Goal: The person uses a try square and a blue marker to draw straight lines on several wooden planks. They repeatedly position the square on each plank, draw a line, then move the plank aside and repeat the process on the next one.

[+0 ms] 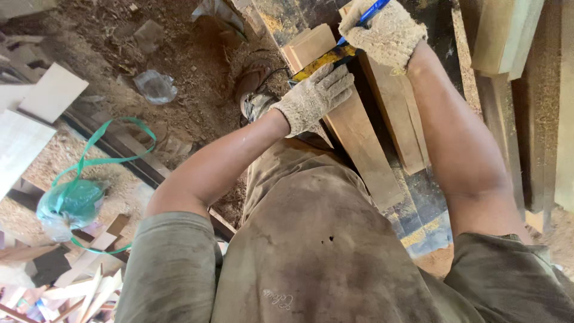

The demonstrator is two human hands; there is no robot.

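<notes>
Wood plank (359, 134): a long pale board lying on the dark desk (427, 197), running away from the person's body, its near end toward the lap and its far end under both hands.
Left hand (315, 96): gloved, pressed flat on the plank, fingers spread over a yellow-and-black measuring tool (323, 61); the grip is a downward press, not a closed fist, and looks meant to keep tool and board from sliding.
Right hand (385, 33): gloved, grip closed around a blue pen (371, 12), tip angled down to the edge of the tool, as one holds it to draw a line against a straightedge.
Second plank (397, 113): lies just beside the first, on its right and touching or nearly so; the right forearm crosses above it.
Upright timbers (508, 36): stacked at the right edge, well apart from the hands.
Green plastic bag (72, 203): sits on the sawdust floor (179, 72) to the left, tied with a green strap; contents hidden.
Clear plastic bag (155, 87): crumpled on the floor, seemingly empty.
Offcuts (89, 281): thin wood scraps piled loose at lower left.
</notes>
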